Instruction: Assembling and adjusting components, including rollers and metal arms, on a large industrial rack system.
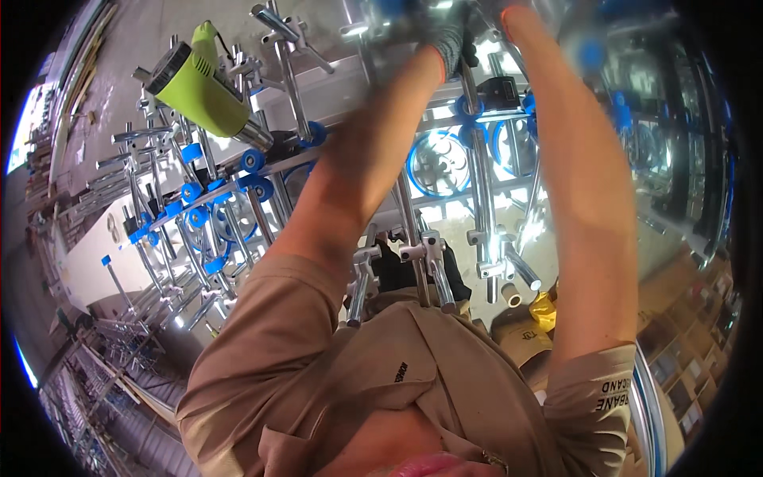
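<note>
My left hand (pixel 455 49), in a grey knit glove with an orange cuff, reaches far forward to the top of the view. It is at the upper end of an upright metal rod (pixel 470 89); its fingers are dark and blurred, so whether they grip the rod cannot be told. My right arm stretches up beside it. Only the orange glove cuff (pixel 515 14) shows at the top edge, with the right hand itself out of the picture. Below the hands, blue rollers (pixel 469 109) and a black block (pixel 500 93) sit along a metal rail.
A lime-green heat gun (pixel 203 94) leans nozzle-down by the rail at left. Chrome rods with clamps (pixel 433 254) stand close to my body. Blue-rimmed wheels (pixel 439 163) lie beneath the rail. A cap (pixel 520 338) and yellow cloth (pixel 544 310) are at right, near cardboard boxes (pixel 683 366).
</note>
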The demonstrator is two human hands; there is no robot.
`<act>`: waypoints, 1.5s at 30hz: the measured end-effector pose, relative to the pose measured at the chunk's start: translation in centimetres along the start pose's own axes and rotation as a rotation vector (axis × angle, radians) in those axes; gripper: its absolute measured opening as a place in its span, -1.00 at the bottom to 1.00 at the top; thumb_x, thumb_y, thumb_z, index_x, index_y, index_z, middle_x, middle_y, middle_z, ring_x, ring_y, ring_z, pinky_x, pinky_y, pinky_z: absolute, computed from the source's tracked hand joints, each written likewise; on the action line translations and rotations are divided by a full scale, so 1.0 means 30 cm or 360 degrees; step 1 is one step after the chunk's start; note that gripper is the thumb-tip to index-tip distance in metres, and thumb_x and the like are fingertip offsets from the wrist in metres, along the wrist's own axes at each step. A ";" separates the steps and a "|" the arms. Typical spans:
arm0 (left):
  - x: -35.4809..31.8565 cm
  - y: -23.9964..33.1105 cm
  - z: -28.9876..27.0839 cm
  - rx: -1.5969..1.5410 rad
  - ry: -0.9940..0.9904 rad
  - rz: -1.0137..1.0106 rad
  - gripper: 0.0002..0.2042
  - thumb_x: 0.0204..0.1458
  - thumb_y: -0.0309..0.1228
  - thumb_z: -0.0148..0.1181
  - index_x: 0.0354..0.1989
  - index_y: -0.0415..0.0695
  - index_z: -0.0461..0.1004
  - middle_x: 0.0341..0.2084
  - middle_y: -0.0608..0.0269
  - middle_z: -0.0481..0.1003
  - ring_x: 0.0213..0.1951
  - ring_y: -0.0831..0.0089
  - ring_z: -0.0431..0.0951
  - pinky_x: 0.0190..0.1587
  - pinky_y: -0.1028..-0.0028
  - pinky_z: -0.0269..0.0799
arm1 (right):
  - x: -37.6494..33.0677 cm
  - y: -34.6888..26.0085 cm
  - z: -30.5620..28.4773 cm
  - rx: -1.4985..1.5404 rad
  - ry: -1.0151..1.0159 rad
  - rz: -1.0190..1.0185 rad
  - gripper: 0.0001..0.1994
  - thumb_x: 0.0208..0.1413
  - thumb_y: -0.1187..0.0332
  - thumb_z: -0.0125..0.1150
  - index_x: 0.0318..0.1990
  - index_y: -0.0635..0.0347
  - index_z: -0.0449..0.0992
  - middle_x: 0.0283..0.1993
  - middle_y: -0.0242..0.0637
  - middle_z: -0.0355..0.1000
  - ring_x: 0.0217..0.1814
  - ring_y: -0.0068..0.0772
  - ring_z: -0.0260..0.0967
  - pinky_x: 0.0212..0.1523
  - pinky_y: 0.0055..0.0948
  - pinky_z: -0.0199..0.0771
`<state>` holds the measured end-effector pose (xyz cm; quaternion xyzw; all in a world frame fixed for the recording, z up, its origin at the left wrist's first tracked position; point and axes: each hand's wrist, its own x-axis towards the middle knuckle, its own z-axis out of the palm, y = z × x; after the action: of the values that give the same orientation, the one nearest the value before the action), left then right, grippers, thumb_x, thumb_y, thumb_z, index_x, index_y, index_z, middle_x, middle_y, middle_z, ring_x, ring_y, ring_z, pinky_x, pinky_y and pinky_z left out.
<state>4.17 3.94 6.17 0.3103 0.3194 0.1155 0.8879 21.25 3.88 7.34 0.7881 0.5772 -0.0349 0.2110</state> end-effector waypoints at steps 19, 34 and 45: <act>0.014 0.008 -0.051 -0.0074 0.0391 0.0063 -0.56 0.06 0.11 -0.13 -0.70 0.07 0.25 -0.88 0.39 0.14 -0.87 0.43 0.15 -0.84 0.41 0.05 | -0.131 -0.280 -0.142 0.1153 0.0630 0.1048 -0.76 -0.11 0.22 0.07 -0.50 0.17 0.57 -0.36 -0.01 0.48 -0.25 -0.05 0.47 -0.25 -0.19 0.44; -0.008 0.018 -0.102 -0.0250 0.0154 0.0128 -0.66 0.06 0.02 -0.01 -0.56 0.06 0.37 -0.86 0.42 0.21 -0.87 0.52 0.14 -0.85 0.51 0.02 | -0.174 -0.348 0.206 0.2710 0.0958 0.0530 -0.70 0.19 0.34 -0.07 0.00 0.29 0.37 -0.16 -0.13 0.43 -0.19 -0.38 0.33 -0.15 -0.46 0.33; -0.015 -0.015 -0.019 -0.0100 0.0282 0.0314 -0.66 0.06 0.03 -0.02 -0.54 0.03 0.38 -0.81 0.38 0.25 -0.82 0.47 0.19 -0.79 0.48 0.07 | -0.086 -0.292 0.354 0.2483 0.1190 0.0467 -0.77 0.15 0.46 -0.07 -0.08 0.31 0.42 -0.22 -0.22 0.45 -0.21 -0.48 0.33 -0.19 -0.55 0.34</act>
<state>3.46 3.68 5.78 0.3009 0.3606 0.2393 0.8498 14.31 -0.24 -4.09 0.7336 0.3128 -0.1315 -0.5888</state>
